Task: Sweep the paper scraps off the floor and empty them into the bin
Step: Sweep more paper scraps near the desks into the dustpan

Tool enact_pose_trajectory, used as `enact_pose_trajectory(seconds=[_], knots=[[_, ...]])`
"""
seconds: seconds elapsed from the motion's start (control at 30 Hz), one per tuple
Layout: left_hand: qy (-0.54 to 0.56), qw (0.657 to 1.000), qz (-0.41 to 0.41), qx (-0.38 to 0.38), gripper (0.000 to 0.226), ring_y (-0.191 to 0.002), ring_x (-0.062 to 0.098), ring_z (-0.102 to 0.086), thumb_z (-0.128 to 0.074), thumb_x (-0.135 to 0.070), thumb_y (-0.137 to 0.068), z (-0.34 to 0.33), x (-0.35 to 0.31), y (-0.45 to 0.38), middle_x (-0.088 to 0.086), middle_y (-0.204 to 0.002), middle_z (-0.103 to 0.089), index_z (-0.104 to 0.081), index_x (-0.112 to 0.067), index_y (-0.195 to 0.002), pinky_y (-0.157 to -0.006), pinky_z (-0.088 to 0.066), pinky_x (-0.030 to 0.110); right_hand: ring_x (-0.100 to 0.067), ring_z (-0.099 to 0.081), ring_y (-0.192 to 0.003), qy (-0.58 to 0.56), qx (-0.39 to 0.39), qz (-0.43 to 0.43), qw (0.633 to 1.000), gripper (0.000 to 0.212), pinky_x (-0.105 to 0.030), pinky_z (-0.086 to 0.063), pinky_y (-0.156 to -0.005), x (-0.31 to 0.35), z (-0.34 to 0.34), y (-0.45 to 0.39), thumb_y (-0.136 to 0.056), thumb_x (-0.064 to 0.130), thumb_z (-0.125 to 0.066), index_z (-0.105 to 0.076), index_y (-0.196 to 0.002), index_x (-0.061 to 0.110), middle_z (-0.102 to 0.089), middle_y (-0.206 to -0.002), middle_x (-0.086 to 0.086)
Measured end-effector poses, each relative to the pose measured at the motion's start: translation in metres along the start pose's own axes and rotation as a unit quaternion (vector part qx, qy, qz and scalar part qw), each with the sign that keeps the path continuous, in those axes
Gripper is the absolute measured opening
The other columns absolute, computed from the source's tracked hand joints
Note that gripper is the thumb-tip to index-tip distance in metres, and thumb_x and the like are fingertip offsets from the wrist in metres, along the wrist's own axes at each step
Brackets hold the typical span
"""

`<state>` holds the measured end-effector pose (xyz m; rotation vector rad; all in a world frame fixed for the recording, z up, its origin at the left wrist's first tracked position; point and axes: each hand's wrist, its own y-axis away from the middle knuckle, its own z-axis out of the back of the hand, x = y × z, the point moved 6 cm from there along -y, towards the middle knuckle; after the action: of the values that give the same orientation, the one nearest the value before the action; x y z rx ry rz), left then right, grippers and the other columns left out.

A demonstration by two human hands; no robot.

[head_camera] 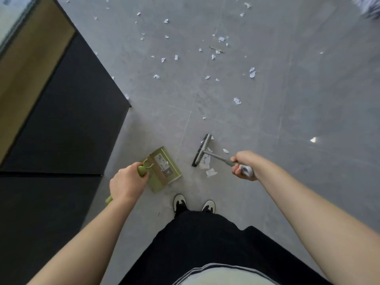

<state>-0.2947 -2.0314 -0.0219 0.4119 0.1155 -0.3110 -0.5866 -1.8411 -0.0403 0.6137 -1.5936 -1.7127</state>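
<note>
At the far left a dark mat [67, 124] lies on the grey floor [287, 99], with a tan strip [30, 64] beyond it along the left edge. Next comes the left hand [125, 183]; its grip is curled tight round the green handle [141, 170] of an olive dustpan [164, 169]. The pan hangs low over the floor, just ahead of the person's shoes [180, 201], with a label on its inner face; no scraps can be made out inside it. To its right, apart from the pan, the grey brush [202, 150] has its head down among a few larger paper scraps [207, 164], which lie on the floor touching or just beside the bristles. The right hand [243, 165] has its grip wrapped round the brush's handle at its pale end. Many more small scraps are scattered across the floor farther ahead, well apart from the pan. At the top right corner sits something pale and blurred [368, 5], too unclear to tell.
</note>
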Motion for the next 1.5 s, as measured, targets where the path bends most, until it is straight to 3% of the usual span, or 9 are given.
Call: enact_pose_trajectory(seconds=[0.23,0.37,0.5,0.63,0.8,0.93,1.07,1.33,1.5], knots=[[-0.008,0.999,-0.042,0.011,0.016,-0.075,0.031,-0.062,-0.058,-0.038,-0.088,-0.007,-0.037,0.006,0.002,-0.079,-0.067,-0.068,-0.028,-0.096,-0.062,-0.044,0.031,-0.007,-0.024,-0.023,-0.069,-0.029,0.015,0.997,0.027,-0.007,-0.02,-0.028,-0.021,0.067,0.017,-0.101,0.008,-0.027,-0.037,-0.078,0.016,-0.025,-0.056,0.001],[-0.016,0.998,-0.063,0.015,0.017,-0.073,0.031,-0.062,-0.058,-0.039,-0.087,-0.012,-0.053,0.009,0.002,-0.077,-0.066,-0.068,-0.028,-0.096,-0.06,-0.043,0.03,-0.008,-0.025,-0.02,-0.057,-0.076,0.017,0.995,0.025,-0.006,-0.022,-0.029,-0.039,0.104,0.021,-0.101,0.007,-0.029,-0.036,-0.078,0.017,-0.029,-0.039,0.001],[-0.016,0.997,-0.078,0.02,0.016,-0.07,0.029,-0.059,-0.059,-0.039,-0.087,-0.016,-0.063,0.015,0.001,-0.074,-0.064,-0.067,-0.028,-0.095,-0.061,-0.044,0.031,-0.008,-0.027,-0.019,-0.04,-0.14,0.023,0.989,0.023,-0.007,-0.028,-0.031,-0.056,0.134,0.012,-0.099,0.005,-0.035,-0.037,-0.079,0.015,-0.031,-0.06,-0.004],[-0.018,0.996,-0.086,0.027,0.016,-0.068,0.028,-0.059,-0.058,-0.04,-0.088,-0.019,-0.067,0.023,-0.001,-0.072,-0.063,-0.067,-0.028,-0.094,-0.063,-0.05,0.034,-0.009,-0.026,-0.019,-0.016,-0.186,0.013,0.982,0.027,-0.009,-0.031,-0.035,-0.067,0.149,0.003,-0.096,0.001,-0.035,-0.035,-0.073,0.015,-0.029,-0.059,-0.004],[0.003,0.997,-0.067,0.034,0.015,-0.076,0.031,-0.061,-0.061,-0.039,-0.087,-0.023,-0.07,0.03,0.001,-0.074,-0.064,-0.068,-0.028,-0.095,-0.068,-0.051,0.037,-0.016,-0.035,-0.054,0.069,-0.228,0.021,0.971,0.016,-0.017,-0.034,-0.04,-0.083,0.157,-0.017,-0.084,-0.004,-0.04,-0.041,-0.077,0.011,-0.035,-0.066,-0.006],[0.009,0.998,-0.056,0.036,0.016,-0.073,0.029,-0.057,-0.062,-0.039,-0.087,-0.023,-0.073,0.033,0.0,-0.073,-0.061,-0.067,-0.027,-0.096,-0.067,-0.049,0.035,-0.018,-0.04,-0.057,0.117,-0.203,0.007,0.972,0.013,-0.025,-0.033,-0.052,-0.096,0.148,-0.033,-0.079,-0.003,-0.041,-0.043,-0.072,0.008,-0.041,-0.065,-0.007],[0.006,0.998,-0.054,0.04,0.018,-0.071,0.027,-0.055,-0.063,-0.039,-0.087,-0.024,-0.072,0.036,0.0,-0.073,-0.06,-0.067,-0.025,-0.097,-0.065,-0.046,0.034,-0.017,-0.035,-0.057,0.101,-0.171,-0.007,0.98,0.02,-0.016,-0.034,-0.041,-0.101,0.124,-0.022,-0.086,-0.006,-0.038,-0.039,-0.074,0.01,-0.037,-0.07,-0.007],[0.002,0.997,-0.068,0.045,0.017,-0.069,0.028,-0.056,-0.061,-0.039,-0.089,-0.025,-0.076,0.039,0.001,-0.073,-0.061,-0.067,-0.025,-0.097,-0.063,-0.046,0.032,-0.009,-0.028,-0.023,-0.015,-0.093,-0.012,0.996,0.02,-0.008,-0.029,-0.034,-0.091,0.113,-0.006,-0.096,0.004,-0.039,-0.045,-0.081,0.015,-0.032,-0.053,-0.001],[-0.001,0.996,-0.08,0.045,0.015,-0.067,0.026,-0.057,-0.06,-0.039,-0.089,-0.024,-0.078,0.031,-0.001,-0.071,-0.061,-0.065,-0.025,-0.092,-0.061,-0.046,0.031,-0.011,-0.029,-0.037,0.001,-0.115,-0.019,0.993,0.017,-0.009,-0.028,-0.034,-0.104,0.121,0.003,-0.095,0.005,-0.037,-0.043,-0.083,0.015,-0.032,-0.058,-0.003]])
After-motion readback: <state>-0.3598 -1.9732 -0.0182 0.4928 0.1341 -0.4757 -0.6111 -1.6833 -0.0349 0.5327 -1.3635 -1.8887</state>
